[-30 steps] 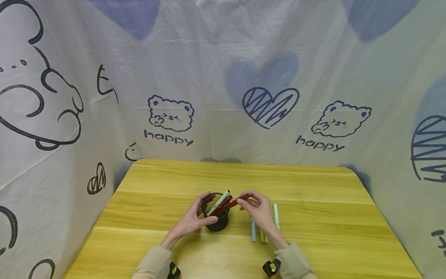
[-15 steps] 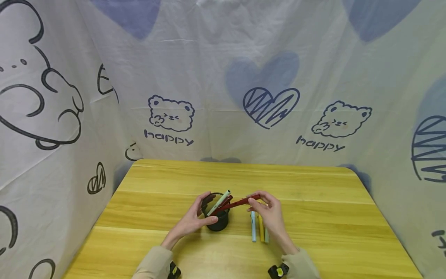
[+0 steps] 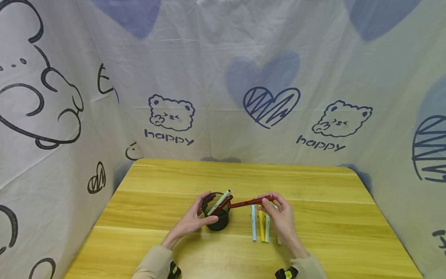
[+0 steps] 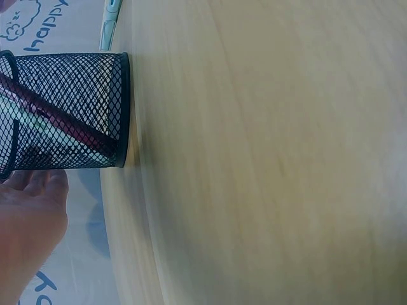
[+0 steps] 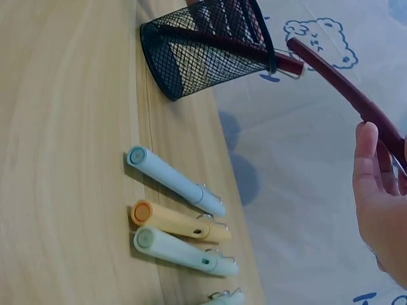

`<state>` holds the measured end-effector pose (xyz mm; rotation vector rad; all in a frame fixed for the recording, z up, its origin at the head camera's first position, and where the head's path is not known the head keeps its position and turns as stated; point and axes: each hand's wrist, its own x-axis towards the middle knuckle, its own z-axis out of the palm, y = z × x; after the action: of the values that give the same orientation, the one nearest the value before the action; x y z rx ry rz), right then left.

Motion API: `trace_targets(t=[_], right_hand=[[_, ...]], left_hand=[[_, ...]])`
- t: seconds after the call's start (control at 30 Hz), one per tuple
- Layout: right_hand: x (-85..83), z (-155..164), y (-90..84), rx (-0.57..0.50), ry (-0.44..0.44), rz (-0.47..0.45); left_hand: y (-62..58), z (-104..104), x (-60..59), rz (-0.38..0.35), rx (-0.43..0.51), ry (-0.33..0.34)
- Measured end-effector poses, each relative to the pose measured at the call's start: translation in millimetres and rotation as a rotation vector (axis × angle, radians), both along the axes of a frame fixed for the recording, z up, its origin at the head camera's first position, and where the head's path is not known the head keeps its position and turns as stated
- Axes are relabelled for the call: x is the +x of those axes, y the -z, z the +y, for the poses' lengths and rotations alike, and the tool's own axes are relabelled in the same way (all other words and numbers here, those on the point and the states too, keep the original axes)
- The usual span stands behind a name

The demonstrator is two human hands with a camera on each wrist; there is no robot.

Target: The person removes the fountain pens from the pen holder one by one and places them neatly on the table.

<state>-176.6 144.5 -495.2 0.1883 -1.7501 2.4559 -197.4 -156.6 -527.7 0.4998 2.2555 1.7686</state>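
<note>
Red pen (image 3: 248,202) slants down leftward toward the mesh cup (image 3: 220,223).

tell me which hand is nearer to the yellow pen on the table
Right. The right hand is just right of the yellow pen, pinching a dark red pen; the left hand is farther left, at the black mesh pen holder.

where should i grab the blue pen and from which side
Probably the middle of the blue pen, pinched across its width from above: it lies flat on the table, with the yellow pen close on one side and a wider gap toward the cup on the other.
</note>
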Motion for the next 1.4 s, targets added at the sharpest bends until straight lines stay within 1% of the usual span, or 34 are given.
trace_targets(t=[0.27, 0.5, 0.63, 0.9, 1.13, 1.23, 1.4], right_hand=[[3.3, 14, 1.1, -0.082, 0.040, -0.059], [5.1, 24, -0.1, -0.199, 0.084, -0.123], [8.0, 31, -1.5, -0.234, 0.076, -0.118], [11.2, 41, 0.3, -0.222, 0.064, -0.110], [12.9, 51, 4.5, -0.233, 0.070, -0.057], [13.1, 54, 4.9, -0.224, 0.083, -0.064], [12.6, 59, 4.7, -0.210, 0.126, -0.114]], left_hand=[[-1.5, 0, 0.2, 0.004, 0.001, -0.002], [-1.7, 0, -0.1, 0.003, 0.005, -0.001], [-1.7, 0, -0.4, 0.000, 0.005, 0.002], [-1.4, 0, 0.0, 0.000, 0.007, 0.003], [-1.6, 0, 0.4, 0.003, 0.006, 0.003], [-0.7, 0, -0.4, 0.005, 0.002, 0.004], [-1.0, 0, 0.6, -0.002, -0.005, -0.002]])
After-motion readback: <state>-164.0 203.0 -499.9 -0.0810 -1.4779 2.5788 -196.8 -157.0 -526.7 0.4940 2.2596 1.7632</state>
